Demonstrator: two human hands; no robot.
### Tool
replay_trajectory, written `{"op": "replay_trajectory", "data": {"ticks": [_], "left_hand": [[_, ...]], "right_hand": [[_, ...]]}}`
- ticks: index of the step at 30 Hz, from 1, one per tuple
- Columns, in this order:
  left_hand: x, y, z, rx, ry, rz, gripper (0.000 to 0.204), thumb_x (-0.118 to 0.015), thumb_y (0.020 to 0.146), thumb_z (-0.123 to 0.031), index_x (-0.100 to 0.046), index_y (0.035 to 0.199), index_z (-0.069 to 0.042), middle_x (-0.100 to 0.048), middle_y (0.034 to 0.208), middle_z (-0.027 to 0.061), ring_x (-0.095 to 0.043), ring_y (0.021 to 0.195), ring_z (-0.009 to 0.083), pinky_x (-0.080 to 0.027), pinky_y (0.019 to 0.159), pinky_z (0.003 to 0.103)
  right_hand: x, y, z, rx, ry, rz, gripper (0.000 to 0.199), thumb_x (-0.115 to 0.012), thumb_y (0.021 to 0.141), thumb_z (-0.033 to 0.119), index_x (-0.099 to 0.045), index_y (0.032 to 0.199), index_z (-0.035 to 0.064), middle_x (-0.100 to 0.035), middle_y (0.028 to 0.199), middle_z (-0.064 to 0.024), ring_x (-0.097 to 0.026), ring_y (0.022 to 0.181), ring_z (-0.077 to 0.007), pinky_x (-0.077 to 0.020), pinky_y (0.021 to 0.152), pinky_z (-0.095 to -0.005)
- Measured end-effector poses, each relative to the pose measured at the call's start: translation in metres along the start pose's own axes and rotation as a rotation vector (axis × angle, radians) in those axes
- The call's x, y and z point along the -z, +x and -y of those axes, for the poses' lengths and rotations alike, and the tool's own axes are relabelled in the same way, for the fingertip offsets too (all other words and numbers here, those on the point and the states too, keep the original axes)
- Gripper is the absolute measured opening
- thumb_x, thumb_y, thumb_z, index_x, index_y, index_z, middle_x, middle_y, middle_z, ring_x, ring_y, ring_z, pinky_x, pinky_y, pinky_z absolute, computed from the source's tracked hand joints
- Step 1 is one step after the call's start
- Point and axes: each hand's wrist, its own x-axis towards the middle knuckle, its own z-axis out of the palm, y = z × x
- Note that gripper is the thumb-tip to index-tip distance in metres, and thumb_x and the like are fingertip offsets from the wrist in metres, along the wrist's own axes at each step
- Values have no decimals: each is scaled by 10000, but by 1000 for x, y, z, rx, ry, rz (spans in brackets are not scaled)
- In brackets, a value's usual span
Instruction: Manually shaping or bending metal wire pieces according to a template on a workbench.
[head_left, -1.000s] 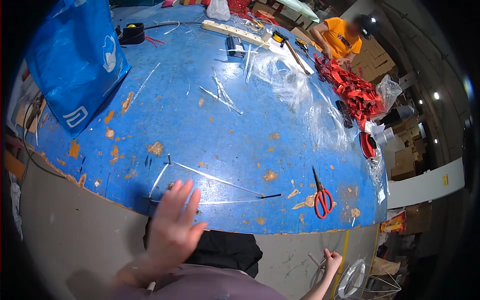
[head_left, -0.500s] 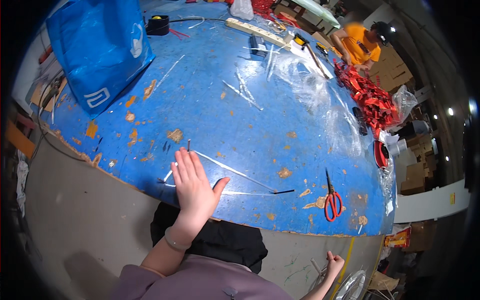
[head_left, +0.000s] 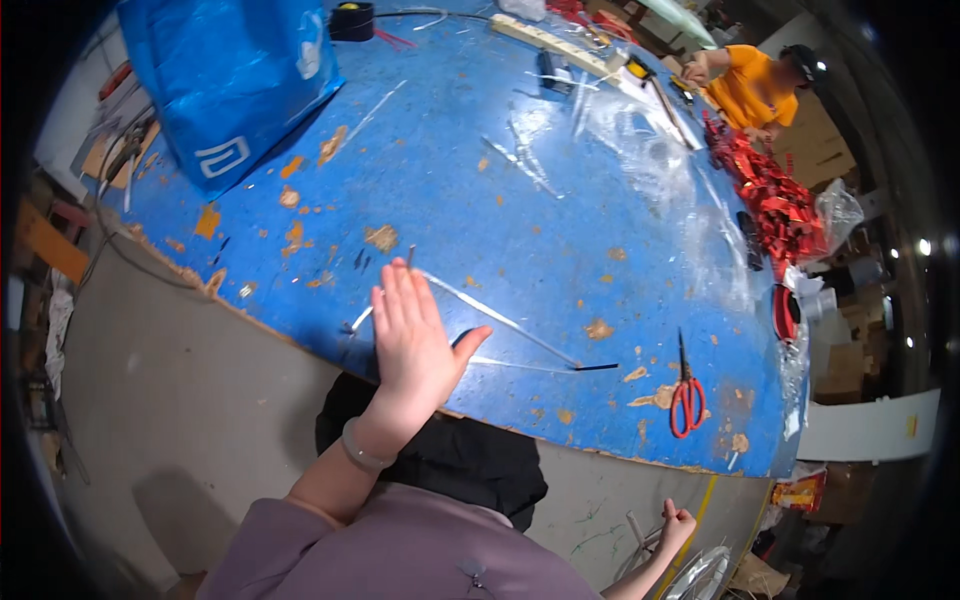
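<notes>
My left hand (head_left: 412, 335) is spread flat, back up, fingers together and thumb out to the right, over a thin triangular frame of white strips (head_left: 490, 313) with dark tips on the blue table. Part of the frame is hidden under it. My right hand (head_left: 678, 522) is off the table at the lower right, its fingers curled in and the thumb raised. Nothing shows in it. To the right of the frame lie scissors (head_left: 687, 400) with red handles, their blades pointing away from me.
A large blue bag (head_left: 235, 90) stands at the far left of the worn table (head_left: 430, 210). Clear plastic film (head_left: 655, 170), a power strip (head_left: 550, 45) and a pile of red tinsel (head_left: 780, 205) lie toward the far right. Beyond sits a person (head_left: 755, 85) in orange.
The whole view has shifted, so the table appears slightly farther right and higher. My left hand stays flat on the strip frame. The person in orange has raised one hand.
</notes>
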Motion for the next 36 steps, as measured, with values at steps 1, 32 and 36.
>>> {"op": "replay_trajectory", "data": {"ticks": [1,32,36], "left_hand": [[3,-2,-1,-21,-34,-26,844,-510,746,-533,-315,1196,154,-277,1275,322,-230,1235,395,-164,1016,460],[1,-17,-55,-366,-199,252,603,-483,811,-424,-350,1277,-64,-298,1322,181,-267,1227,344,-213,978,489],[-10,-20,-52,-418,-173,131,611,-497,806,-413,-347,1275,-51,-294,1322,190,-265,1225,355,-208,976,499]], "right_hand": [[0,0,-3,8,-9,-5,338,-699,699,183,-502,497,-3,-500,475,-35,-394,458,-81,-313,455,-237],[22,-17,7,88,67,-106,390,-652,763,209,-441,497,17,-417,467,12,-322,484,-63,-264,448,-232],[21,-23,5,121,171,-46,380,-652,764,196,-432,507,21,-397,478,21,-309,488,-63,-254,451,-225]]}}
